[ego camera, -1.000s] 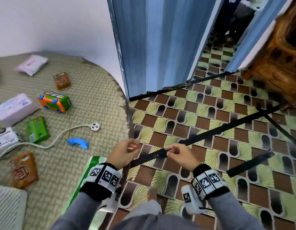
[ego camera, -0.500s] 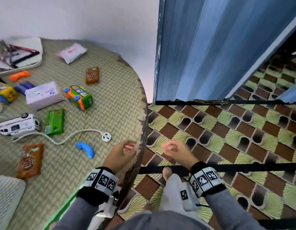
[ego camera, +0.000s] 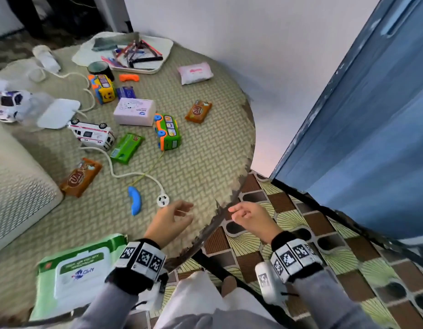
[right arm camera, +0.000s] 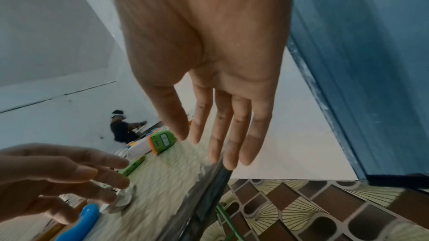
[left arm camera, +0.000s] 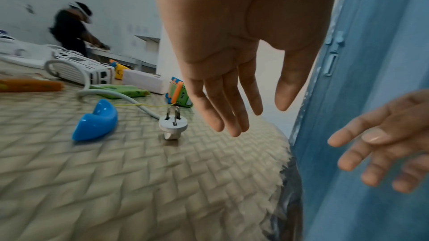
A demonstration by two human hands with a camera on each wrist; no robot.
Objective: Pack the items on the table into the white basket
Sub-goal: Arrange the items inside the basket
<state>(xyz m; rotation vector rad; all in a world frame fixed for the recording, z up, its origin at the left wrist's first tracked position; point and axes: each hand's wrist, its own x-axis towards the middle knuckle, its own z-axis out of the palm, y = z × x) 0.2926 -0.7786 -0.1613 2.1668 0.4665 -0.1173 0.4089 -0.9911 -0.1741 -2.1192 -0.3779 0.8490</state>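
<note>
Both my hands hang empty with relaxed, spread fingers. My left hand (ego camera: 185, 212) (left arm camera: 255, 116) hovers over the near right part of the round table (ego camera: 205, 162), just right of a white plug (ego camera: 163, 200) (left arm camera: 173, 123) and a blue curved piece (ego camera: 134, 203) (left arm camera: 95, 122). Just past the table's edge, my right hand (ego camera: 239, 212) (right arm camera: 204, 145) hangs over the tiled floor. At the left stands the white basket (ego camera: 20, 191). A green wipes pack (ego camera: 73, 269) lies near my left wrist. Scattered farther off are a brown snack pack (ego camera: 81, 176), a green pack (ego camera: 127, 148), a green toy bus (ego camera: 167, 131), a toy ambulance (ego camera: 92, 134) and a pink box (ego camera: 134, 111).
At the back are a white tray (ego camera: 158, 67) of pens, a yellow toy bus (ego camera: 102, 87), a pink pack (ego camera: 195, 72), another brown pack (ego camera: 198, 111) and a toy police car (ego camera: 8, 103). A blue door (ego camera: 360, 138) stands right. A person works in the far background (left arm camera: 69, 30).
My view has swung left from the floor to the table. Both hands, held close together with curled fingers before, have drawn apart and their fingers have spread.
</note>
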